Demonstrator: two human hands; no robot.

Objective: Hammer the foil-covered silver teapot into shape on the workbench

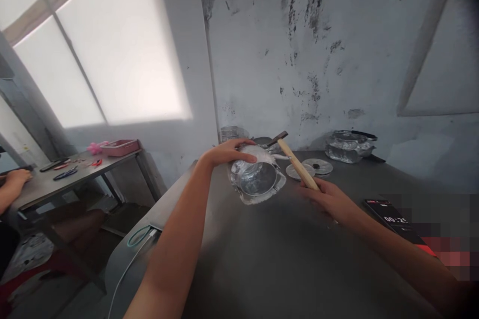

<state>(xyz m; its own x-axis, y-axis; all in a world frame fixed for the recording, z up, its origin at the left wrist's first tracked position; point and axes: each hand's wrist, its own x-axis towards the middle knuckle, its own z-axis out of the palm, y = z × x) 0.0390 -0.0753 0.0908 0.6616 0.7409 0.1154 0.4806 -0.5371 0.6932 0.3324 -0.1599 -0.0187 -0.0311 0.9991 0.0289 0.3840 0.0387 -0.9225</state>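
A shiny, dented metal pot [258, 179] is tipped on its side above the dark table, its round opening facing me. My left hand [234, 151] grips it from above, with the thumb across its upper side. A pale, spout-like piece [281, 157] sticks out on its right. In my right hand [325, 194] is a hammer [297, 163], held by its wooden handle. The dark hammer head is raised just above and right of the pot, apart from it as far as I can see. Two flat shiny discs [318, 166] lie partly behind the handle.
A dented metal vessel with a black handle [348, 147] and a metal cup [229, 133] stand by the wall. A phone [396, 224] showing a timer lies right; a white cable [125, 269] hangs left. Another table holds a pink basket [120, 148], beside a person's hand [18, 177].
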